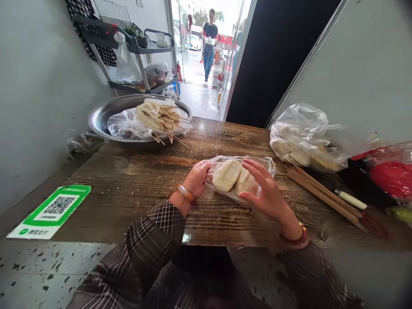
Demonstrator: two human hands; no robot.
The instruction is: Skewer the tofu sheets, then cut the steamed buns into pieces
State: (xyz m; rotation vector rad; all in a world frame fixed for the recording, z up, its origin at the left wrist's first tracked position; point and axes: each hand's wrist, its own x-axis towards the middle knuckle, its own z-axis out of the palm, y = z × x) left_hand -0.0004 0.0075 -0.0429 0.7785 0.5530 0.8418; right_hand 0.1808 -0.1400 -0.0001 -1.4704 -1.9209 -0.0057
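Near the front middle of the wooden table lies a clear plastic bag with two pale, flat, rounded pieces on it, like dough or bean curd. My left hand is closed on the bag's left edge, beside the left pale piece. Over the right pale piece is my right hand, its fingers stretched and the thumb apart, touching or just above the piece. Part of that piece is hidden by the fingers.
A metal basin at the back left holds skewered pale food. To the right are a filled plastic bag, bare wooden skewers and a knife handle. A QR-code card lies left. A person stands in the doorway.
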